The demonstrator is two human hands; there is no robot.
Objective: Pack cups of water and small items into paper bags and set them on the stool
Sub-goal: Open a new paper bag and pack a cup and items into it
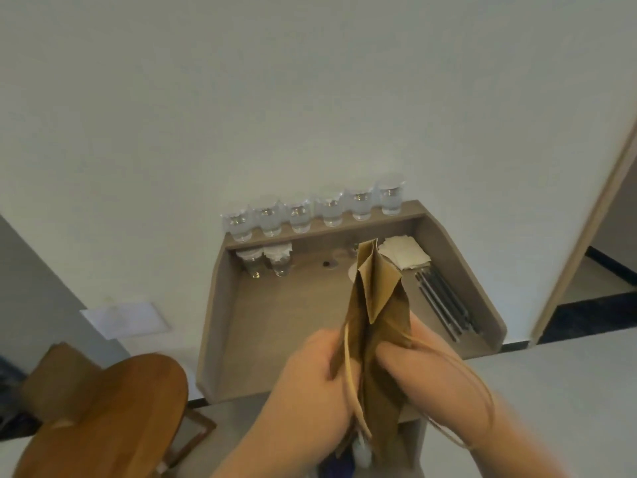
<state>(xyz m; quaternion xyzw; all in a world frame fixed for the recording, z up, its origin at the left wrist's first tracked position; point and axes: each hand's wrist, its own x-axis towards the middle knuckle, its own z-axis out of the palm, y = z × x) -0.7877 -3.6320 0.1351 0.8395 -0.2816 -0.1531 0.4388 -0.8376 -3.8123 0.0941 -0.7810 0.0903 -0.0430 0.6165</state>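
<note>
Status: early in this bag's cycle. I have both hands on one paper bag (pixel 375 305), held in the air over the front of the desk (pixel 275 322) and touching nothing on it. Left hand (pixel 320 370) has its fingers curled into the bag's left side near the mouth. Right hand (pixel 413 367) pinches the right side the same way, so both are clamped on paper, neither free. The bag looks mostly flat, folded bottom pointing away from me, with a twine handle (pixel 482 401) looping out past the right wrist. My read: I'm spreading the mouth, and I see nothing loaded in it. Stock: six cups of water (pixel 300 217) in a row on the back ledge (pixel 346 225), two more cups (pixel 265 263) on the desk surface below at left, and white napkins (pixel 405 255) at back right. Dark sticks (pixel 444 305) lie just in front of those; straws or stirrers, can't tell. The stool (pixel 113 408) is lower left, well apart from the bag. A brown shape (pixel 58 377) at its far edge may be a packed bag, too blurred to call. Left to do: open the bag, load a cup and small items, carry to the stool, repeat.
</note>
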